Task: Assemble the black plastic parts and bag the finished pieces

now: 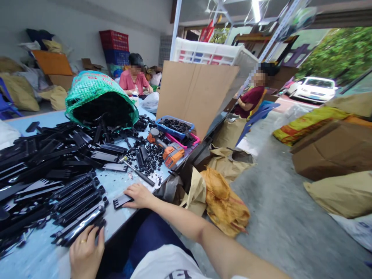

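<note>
My right hand (141, 195) is closed on a flat black plastic piece with slots at one end (121, 201), at the near edge of the blue table. To the lower left, my left hand (87, 250) has curled fingers against the end of a black plastic part (100, 224), beside a row of long black bar-shaped parts (78, 205). Its grip is partly hidden. Beyond my right hand lies a screwdriver with a black handle (141, 174). A heap of similar black parts (43, 155) covers the left of the table.
An orange and grey power driver (168, 149) lies among small black pieces. Behind it stand a blue basket (174, 120) of parts and a large cardboard sheet (194, 93). A green woven sack (95, 87) opens towards me. Sacks (223, 201) stand right of the table; two people sit farther back.
</note>
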`<action>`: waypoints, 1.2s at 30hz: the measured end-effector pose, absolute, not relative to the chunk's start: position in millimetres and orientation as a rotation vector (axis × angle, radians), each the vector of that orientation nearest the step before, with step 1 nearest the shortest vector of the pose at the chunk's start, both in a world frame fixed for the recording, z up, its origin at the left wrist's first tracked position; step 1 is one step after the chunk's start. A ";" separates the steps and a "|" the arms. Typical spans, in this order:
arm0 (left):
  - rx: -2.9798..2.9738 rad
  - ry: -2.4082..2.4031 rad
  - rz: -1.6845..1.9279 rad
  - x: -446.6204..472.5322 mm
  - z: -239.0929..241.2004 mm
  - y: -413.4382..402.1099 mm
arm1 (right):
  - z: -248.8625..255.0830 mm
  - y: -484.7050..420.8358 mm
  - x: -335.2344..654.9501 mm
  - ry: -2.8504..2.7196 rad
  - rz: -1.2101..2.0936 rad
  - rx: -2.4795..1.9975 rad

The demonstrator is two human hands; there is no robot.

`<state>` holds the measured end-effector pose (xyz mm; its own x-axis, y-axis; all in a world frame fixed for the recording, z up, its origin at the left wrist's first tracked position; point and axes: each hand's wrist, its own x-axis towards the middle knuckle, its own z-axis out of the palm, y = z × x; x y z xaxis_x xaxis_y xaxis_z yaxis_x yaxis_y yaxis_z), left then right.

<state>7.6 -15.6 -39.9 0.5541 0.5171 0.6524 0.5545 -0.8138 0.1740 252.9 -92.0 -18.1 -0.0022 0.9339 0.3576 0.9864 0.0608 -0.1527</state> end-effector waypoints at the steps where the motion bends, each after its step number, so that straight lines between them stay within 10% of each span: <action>1: -2.726 -0.945 -1.114 8.4 -39.6 -15.6 | -17.6 -93.2 252.0 -1.986 -0.176 -1.913; 13: -2.758 -0.950 -1.074 7.1 -32.6 -15.6 | 37.6 -86.2 295.9 -0.794 0.223 -1.542; 24: -2.910 -0.995 -1.267 16.3 -33.2 -3.8 | 111.2 -230.5 441.5 0.031 -0.274 -1.083; 36: -3.151 -1.931 -2.188 56.0 54.6 -47.1 | 47.9 -74.4 198.2 -0.780 1.371 -1.016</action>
